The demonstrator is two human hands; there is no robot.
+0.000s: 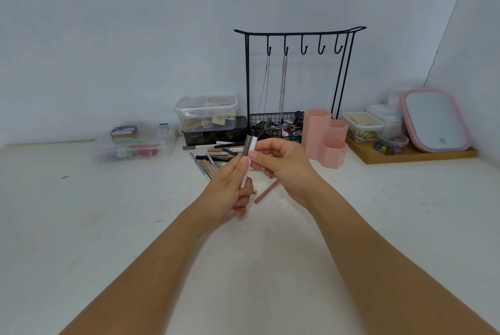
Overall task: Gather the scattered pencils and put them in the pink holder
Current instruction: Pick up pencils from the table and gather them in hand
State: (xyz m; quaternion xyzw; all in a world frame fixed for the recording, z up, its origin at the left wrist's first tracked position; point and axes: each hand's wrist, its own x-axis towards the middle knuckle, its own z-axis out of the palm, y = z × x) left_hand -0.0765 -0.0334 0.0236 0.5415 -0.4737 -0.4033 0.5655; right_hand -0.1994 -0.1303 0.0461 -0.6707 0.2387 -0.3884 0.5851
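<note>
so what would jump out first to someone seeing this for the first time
Most likely the two hands meeting at the centre: the left hand and right hand hold a couple of pencils upright above the white table. Behind them more loose pencils lie scattered, with the pink holder just to the right. The tall black hook rack with hanging chains stands against the back wall.

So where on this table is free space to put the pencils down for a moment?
The near table is bare around the forearms, and so is the wide left front, before the clear box. A smaller patch lies right of the pink holder, before the wooden tray. The pencil pile and back wall are crowded.
</note>
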